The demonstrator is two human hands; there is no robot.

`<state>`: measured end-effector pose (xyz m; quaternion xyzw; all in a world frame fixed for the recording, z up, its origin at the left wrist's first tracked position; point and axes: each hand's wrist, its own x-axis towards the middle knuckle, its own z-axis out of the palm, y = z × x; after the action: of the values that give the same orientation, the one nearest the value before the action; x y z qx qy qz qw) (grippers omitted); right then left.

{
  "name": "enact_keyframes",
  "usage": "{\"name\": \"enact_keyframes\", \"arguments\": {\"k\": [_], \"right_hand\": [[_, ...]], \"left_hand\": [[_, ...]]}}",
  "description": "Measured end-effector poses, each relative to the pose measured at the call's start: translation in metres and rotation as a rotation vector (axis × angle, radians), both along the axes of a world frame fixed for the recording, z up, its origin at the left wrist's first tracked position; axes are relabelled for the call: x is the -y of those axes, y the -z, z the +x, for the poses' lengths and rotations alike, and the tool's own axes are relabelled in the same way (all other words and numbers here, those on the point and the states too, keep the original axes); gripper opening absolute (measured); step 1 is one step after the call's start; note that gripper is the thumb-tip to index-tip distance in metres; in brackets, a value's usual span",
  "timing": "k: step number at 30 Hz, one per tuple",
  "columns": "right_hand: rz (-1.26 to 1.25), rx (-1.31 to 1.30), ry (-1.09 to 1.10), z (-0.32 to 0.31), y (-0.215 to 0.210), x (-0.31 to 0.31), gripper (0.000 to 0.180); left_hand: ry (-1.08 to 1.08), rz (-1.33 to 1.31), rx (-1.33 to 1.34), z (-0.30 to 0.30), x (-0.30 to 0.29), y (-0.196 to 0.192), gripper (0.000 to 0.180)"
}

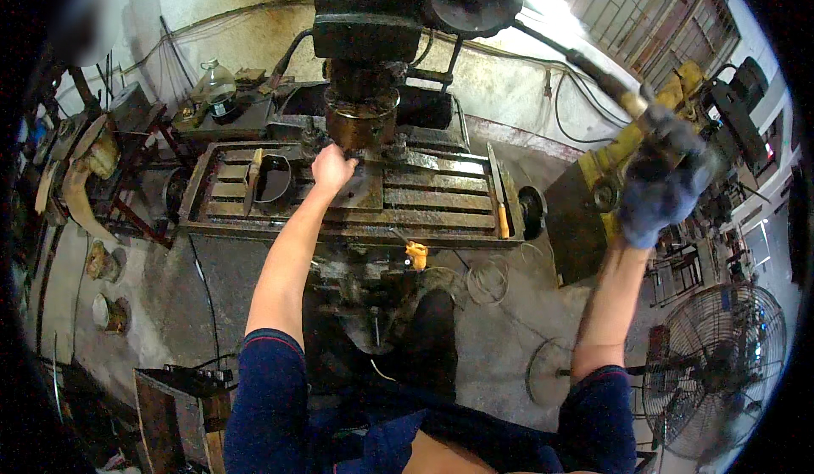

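— Where's your left hand [332, 169]?

— Out in front of me, bare, arm stretched nearly straight from the shoulder. Knuckles up, fingers curled downward and bunched; I can't see the tips from here.

— And the right hand [660, 187]?

— Raised high and off to my right, elbow bent, forearm pointing up. It wears a blue knit glove and it's closed into a fist, gripping tight. The edges look blurred.

— Sleeves?

— Dark blue, short, ending above both elbows. The two hands are well apart.
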<state>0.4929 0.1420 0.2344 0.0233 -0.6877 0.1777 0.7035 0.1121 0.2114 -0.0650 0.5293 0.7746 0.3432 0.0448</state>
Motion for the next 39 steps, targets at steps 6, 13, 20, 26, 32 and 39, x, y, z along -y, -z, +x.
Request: {"name": "enact_keyframes", "arguments": {"k": [6, 13, 20, 26, 32, 39], "right_hand": [[-0.086, -0.078, 0.152, -0.014, 0.058, 0.020, 0.039], [-0.137, -0.009, 0.233, -0.012, 0.047, 0.015, 0.035], [-0.166, -0.042, 0.179, -0.016, 0.058, 0.018, 0.035], [-0.162, -0.132, 0.201, -0.017, 0.061, 0.019, 0.035], [-0.141, -0.097, 0.183, -0.019, 0.055, 0.018, 0.035], [-0.173, -0.085, 0.090, -0.012, 0.050, 0.014, 0.036]], "left_hand": [[0.036, 0.012, 0.023, 0.008, 0.000, -0.008, 0.034], [0.026, 0.020, -0.035, 0.003, -0.003, -0.002, 0.033], [0.087, -0.049, -0.116, -0.016, 0.028, -0.027, 0.033], [-0.004, 0.152, -0.238, -0.068, 0.153, -0.062, 0.044], [-0.116, -0.217, -0.455, -0.093, 0.190, -0.062, 0.061], [-0.086, -0.078, -0.412, -0.109, 0.185, -0.049, 0.031]]}}
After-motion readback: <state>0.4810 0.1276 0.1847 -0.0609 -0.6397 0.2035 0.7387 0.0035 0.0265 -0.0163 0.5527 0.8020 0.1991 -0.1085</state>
